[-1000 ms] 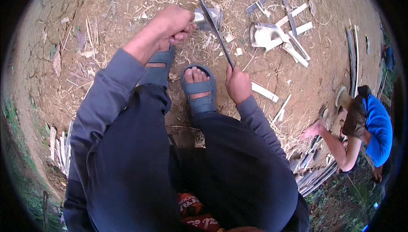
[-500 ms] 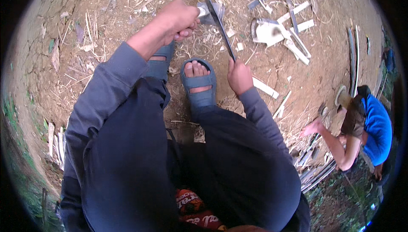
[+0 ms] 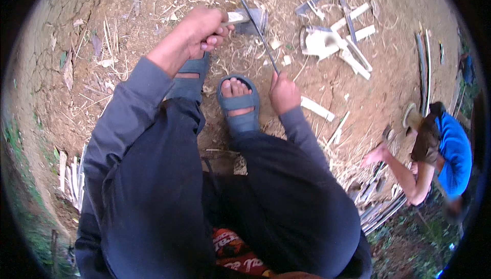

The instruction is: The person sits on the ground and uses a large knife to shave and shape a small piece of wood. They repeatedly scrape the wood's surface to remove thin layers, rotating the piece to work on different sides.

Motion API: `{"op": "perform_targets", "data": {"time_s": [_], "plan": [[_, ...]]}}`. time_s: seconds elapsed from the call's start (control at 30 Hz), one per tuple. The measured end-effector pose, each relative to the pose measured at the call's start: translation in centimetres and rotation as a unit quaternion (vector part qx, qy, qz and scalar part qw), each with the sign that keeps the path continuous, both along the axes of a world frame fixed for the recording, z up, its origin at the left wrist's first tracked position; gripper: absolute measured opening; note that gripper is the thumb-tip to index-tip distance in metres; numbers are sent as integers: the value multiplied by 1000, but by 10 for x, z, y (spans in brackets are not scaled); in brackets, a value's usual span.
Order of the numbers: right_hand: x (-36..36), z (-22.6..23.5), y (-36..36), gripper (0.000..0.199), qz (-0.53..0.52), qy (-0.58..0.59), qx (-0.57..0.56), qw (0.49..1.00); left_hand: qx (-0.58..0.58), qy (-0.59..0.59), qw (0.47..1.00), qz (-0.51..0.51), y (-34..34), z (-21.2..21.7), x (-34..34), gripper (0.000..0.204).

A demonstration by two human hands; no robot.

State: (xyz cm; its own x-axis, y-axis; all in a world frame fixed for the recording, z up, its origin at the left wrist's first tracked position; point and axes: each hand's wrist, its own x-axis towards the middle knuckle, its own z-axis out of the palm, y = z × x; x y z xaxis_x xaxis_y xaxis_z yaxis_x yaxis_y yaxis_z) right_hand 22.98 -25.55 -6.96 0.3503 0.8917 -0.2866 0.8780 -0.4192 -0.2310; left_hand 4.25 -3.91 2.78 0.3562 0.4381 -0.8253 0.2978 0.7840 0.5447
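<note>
My left hand (image 3: 205, 27) is closed around a short pale strip of what looks like split bamboo or wood (image 3: 236, 18), which sticks out to the right. In my right hand (image 3: 285, 94) is the handle of a long, dark-bladed knife (image 3: 260, 33), its blade slanting up and to the left. The blade passes by the strip's outer end; whether they touch I cannot tell. A dark grey flat piece (image 3: 259, 23) lies on the ground beneath them. My sandalled feet (image 3: 238, 100) are just below.
Pale and grey offcuts (image 3: 353, 49) lie on the dirt at the upper right, among curled shavings. A pale strip (image 3: 317, 108) rests beside my right wrist. At the right a person in a blue top (image 3: 452, 146) is bent low near long strips (image 3: 383, 212).
More of the pale strip now shows beyond my left fingers. My right hand has shifted slightly left, and the knife blade now appears narrower, turned more edge-on.
</note>
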Motion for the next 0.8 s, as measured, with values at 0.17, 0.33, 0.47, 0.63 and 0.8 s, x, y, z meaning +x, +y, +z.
{"op": "perform_targets", "data": {"time_s": [0.17,0.33,0.47,0.63,0.8], "plan": [[-11,24,20,34,-23,139,131,981,28,-12,999,-15,0,-1,-3,22],[-15,65,28,25,-6,172,265,949,28,-26,999,-31,6,-3,-7,23],[19,12,1,30,8,41,28,999,16,-21,999,-34,11,-6,-5,31],[14,15,16,42,-18,33,23,999,36,-24,998,-46,15,-14,-16,31],[13,15,0,47,-135,204,135,960,35,-88,994,-60,-3,-16,-19,33]]}}
